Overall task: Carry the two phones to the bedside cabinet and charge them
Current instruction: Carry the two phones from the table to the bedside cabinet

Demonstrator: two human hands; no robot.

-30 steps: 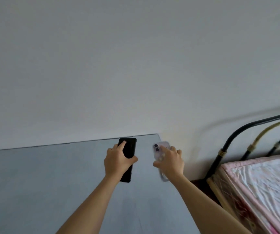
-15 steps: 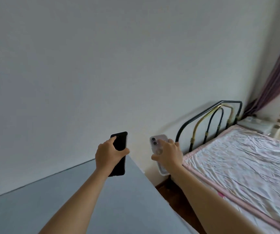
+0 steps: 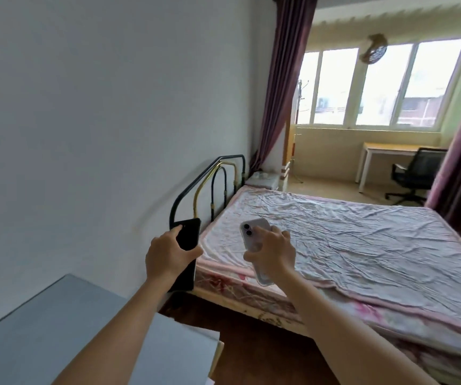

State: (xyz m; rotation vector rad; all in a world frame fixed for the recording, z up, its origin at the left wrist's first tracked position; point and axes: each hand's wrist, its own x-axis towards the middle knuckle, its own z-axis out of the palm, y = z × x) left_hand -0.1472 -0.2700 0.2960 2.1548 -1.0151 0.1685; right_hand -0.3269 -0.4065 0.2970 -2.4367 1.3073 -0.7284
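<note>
My left hand (image 3: 168,255) grips a black phone (image 3: 189,237) held upright in the air, in front of the bed's near corner. My right hand (image 3: 273,250) grips a pale phone in a clear case (image 3: 254,232), its two camera lenses facing me, held over the near edge of the mattress. Far off, past the head of the bed and beside the metal bedstead, a small white bedside cabinet (image 3: 261,179) stands against the wall with something pale lying on top.
A grey-blue table (image 3: 43,329) fills the lower left. The bed (image 3: 362,234) with a crumpled pale sheet takes the right half; dark wood floor (image 3: 251,345) runs between them. A purple curtain (image 3: 284,79), a desk (image 3: 390,151) and an office chair (image 3: 415,173) stand beyond.
The view has swung right from the wall and table toward the bed and window. Both hands keep their phones and have moved off the table, now over the bed's near corner.
</note>
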